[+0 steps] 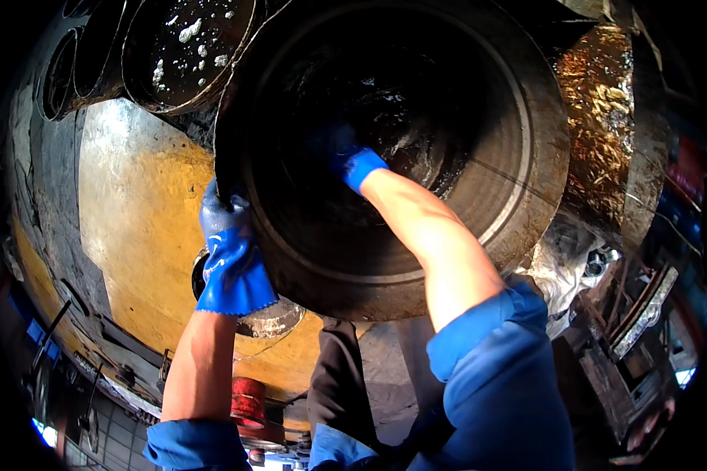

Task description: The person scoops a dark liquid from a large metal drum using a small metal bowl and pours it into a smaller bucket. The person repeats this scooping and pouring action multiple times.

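In front of me stands a big round drum (538,169) with a dark, wet inside and a pale ring round its inner wall. My left hand (228,210), in a blue rubber glove, is closed on the drum's left edge. My right hand (344,153), gloved in blue too, reaches deep into the drum. Its fingers are lost in the shadow, so whether they grip anything cannot be seen. Dark liquid (393,98) glints near that hand.
At the far left, a dark bucket (188,51) holds liquid with white foam spots. On the right lies a container (597,110) of amber, shiny material. Metal scrap (636,322) is piled below it. A red can (248,402) stands near my left forearm, on the yellow-grey floor (145,235).
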### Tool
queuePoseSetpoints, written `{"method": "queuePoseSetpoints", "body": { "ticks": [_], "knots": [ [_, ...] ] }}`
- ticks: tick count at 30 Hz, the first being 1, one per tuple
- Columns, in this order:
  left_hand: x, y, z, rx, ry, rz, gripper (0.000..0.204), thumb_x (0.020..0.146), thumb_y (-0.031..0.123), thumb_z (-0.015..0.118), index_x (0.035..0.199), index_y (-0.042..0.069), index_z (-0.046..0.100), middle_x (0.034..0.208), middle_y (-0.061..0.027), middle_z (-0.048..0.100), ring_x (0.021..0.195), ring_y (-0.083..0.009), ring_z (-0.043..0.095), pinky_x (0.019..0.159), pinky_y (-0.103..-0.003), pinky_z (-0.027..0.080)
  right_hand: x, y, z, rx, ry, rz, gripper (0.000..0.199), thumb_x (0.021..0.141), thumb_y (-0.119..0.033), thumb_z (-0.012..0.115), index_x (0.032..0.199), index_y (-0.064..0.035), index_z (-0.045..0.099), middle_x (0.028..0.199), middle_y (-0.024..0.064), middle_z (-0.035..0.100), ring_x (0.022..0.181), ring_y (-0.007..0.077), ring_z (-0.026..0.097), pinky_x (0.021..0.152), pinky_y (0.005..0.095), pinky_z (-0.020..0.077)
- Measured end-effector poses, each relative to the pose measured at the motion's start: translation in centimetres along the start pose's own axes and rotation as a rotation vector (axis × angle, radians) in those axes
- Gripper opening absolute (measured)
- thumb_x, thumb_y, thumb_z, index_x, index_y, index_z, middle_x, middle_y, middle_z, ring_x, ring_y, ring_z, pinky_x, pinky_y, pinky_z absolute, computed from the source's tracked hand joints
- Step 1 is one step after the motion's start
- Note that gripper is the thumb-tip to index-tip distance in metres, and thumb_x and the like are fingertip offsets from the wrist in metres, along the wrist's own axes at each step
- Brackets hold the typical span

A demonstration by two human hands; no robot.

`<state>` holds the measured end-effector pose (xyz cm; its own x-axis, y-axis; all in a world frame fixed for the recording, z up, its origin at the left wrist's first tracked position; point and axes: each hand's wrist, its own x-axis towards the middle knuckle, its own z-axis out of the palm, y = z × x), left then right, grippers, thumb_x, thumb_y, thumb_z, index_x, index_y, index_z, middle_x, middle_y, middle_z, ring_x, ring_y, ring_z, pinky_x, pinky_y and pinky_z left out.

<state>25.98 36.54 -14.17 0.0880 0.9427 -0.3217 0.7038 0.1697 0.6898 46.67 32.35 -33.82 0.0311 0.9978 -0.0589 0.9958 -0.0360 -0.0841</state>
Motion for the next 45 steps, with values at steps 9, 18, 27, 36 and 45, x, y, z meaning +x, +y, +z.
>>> {"method": "queuePoseSetpoints", "body": {
  "ticks": [9, 18, 27, 36, 45],
  "knots": [
    [0.3, -1.1, 0.3, 0.136, 0.063, 0.035, 0.041, 0.080, 0.000, 0.051, 0.120, 0.003, 0.061, 0.096, -0.0168, 0.071, 0.088, -0.0291, 0.069, 0.079, -0.034, 0.052, -1.9, 16.7, 0.6, -0.159, -0.418, 0.731, 0.036, 0.090, -0.029, 0.059, 0.122, -0.0117, 0.059, 0.123, 0.0129, 0.059, 0.111, 0.0298, 0.059, 0.083, 0.0482, 0.0520],
    [0.2, -0.7, 0.4, 0.052, 0.038, 0.035, 0.040, 0.083, -0.001, 0.051, 0.122, 0.003, 0.060, 0.100, -0.0176, 0.070, 0.092, -0.0264, 0.068, 0.081, -0.034, 0.051, 2.8, 14.0, -0.1, -0.152, -0.426, 0.724, 0.054, 0.088, -0.036, 0.060, 0.134, -0.0107, 0.051, 0.137, 0.0154, 0.049, 0.124, 0.0331, 0.050, 0.094, 0.0535, 0.0451],
    [0.3, 0.6, -1.3, 0.092, 0.001, -0.057, 0.038, 0.082, -0.003, 0.050, 0.118, -0.001, 0.059, 0.106, -0.0143, 0.067, 0.098, -0.0256, 0.064, 0.087, -0.033, 0.049, 3.8, 9.2, -1.8, -0.044, -0.334, 0.576, 0.058, 0.086, -0.040, 0.059, 0.134, -0.0102, 0.051, 0.138, 0.0178, 0.048, 0.127, 0.0356, 0.046, 0.100, 0.0528, 0.0395],
    [-0.2, -0.5, 0.0, 0.006, 0.080, -0.009, 0.040, 0.083, -0.004, 0.050, 0.122, 0.001, 0.060, 0.104, -0.0133, 0.070, 0.094, -0.0201, 0.066, 0.084, -0.030, 0.049, 5.4, 0.6, 0.4, -0.117, -0.263, 0.549, 0.062, 0.084, -0.044, 0.058, 0.135, -0.0097, 0.052, 0.139, 0.0202, 0.047, 0.129, 0.0381, 0.043, 0.106, 0.0522, 0.0338],
    [0.7, -3.5, -0.9, 0.119, 0.095, 0.014, 0.040, 0.078, 0.003, 0.055, 0.117, 0.004, 0.063, 0.097, -0.0196, 0.070, 0.091, -0.0325, 0.068, 0.079, -0.037, 0.052, 0.3, 0.3, -7.8, 0.291, -0.516, 0.397, 0.058, 0.084, -0.043, 0.062, 0.130, -0.0089, 0.055, 0.130, 0.0186, 0.056, 0.117, 0.0364, 0.056, 0.101, 0.0474, 0.0425]
  ]
}}
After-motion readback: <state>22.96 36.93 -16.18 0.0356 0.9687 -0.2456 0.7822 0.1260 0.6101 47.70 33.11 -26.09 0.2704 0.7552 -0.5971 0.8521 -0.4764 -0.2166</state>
